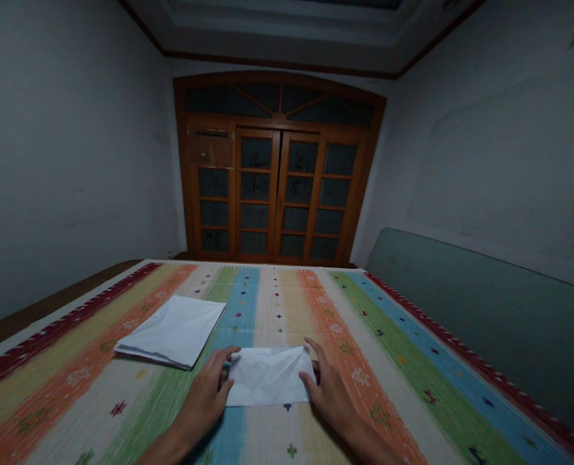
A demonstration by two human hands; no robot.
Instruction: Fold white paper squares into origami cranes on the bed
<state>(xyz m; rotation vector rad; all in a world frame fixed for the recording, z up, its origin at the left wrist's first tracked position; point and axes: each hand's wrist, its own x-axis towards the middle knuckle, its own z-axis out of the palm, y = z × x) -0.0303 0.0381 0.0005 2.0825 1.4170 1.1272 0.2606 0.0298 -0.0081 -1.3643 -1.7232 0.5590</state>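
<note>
A creased white sheet (269, 378), folded into a wide rectangle, is in front of me on the striped tablecloth; whether it is paper or thin cloth I cannot tell. My left hand (210, 387) grips its left edge, fingers at the far corner and thumb at the near side. On the right edge, my right hand (329, 391) has its thumb over the top face and its index finger by the far corner; the other fingers are partly hidden. A stack of flat white sheets (175, 329) rests farther off to the left, touched by neither hand.
The tablecloth (403, 387) has coloured stripes and small motifs and covers the long table. A grey-green panel (485, 323) stands along the right side. Wooden doors with glass panes (280, 187) are beyond the far end, between pale walls.
</note>
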